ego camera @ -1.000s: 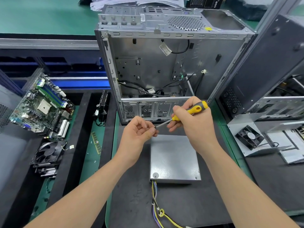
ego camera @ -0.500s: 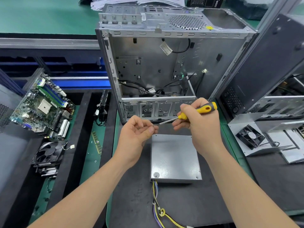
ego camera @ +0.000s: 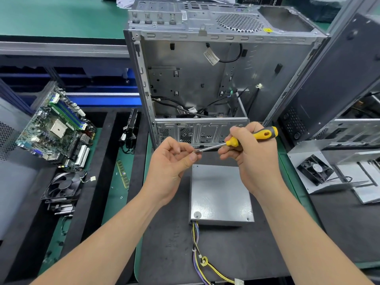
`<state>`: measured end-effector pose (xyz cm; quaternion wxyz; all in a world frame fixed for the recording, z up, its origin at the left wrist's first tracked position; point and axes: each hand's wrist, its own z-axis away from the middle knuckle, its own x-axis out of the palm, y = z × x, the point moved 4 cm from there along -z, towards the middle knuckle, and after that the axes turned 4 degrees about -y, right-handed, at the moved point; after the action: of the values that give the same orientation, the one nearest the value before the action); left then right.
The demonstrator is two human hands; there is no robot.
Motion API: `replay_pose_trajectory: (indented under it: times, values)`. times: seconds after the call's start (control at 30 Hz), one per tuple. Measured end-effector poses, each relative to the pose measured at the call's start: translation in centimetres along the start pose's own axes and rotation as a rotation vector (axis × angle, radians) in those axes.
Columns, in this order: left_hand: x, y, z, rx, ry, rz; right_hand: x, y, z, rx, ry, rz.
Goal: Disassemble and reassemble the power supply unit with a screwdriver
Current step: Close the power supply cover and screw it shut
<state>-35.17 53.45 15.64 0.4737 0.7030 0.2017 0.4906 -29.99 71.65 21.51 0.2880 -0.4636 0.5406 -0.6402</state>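
The grey power supply unit (ego camera: pixel 220 194) lies closed on the mat (ego camera: pixel 164 254), out of the open computer case (ego camera: pixel 205 79) behind it. Above it, the right hand (ego camera: pixel 253 161) grips a screwdriver (ego camera: pixel 232 142); the left hand (ego camera: pixel 170 163) pinches something tiny, probably a screw (ego camera: pixel 194 151), at its tip. Refitting into the case seems left to do.

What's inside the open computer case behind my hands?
Loose black cables along the bottom, a tagged cable near the top, a mounting bracket on the back wall. The case's lower rail hides its floor.
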Motion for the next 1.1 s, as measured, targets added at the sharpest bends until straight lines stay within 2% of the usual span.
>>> replay_pose_trajectory:
  times: [0.27,0.57,0.8,1.1]
  values:
    - [0.1,0.2,0.2,0.029,0.032,-0.076,-0.1,0.2,0.1,-0.022,0.006,0.033]
    - [0.2,0.8,0.4,0.133,0.105,-0.447,-0.1,-0.5,0.1,-0.105,-0.083,0.196]
    - [-0.3,-0.5,0.4,0.115,0.114,-0.416,0.0,-0.3,0.1,-0.125,-0.045,0.249]
    - [-2.2,-3.7,-0.4,0.045,0.032,-0.725,0.8,2.4,-1.2,-0.153,-0.050,0.562]
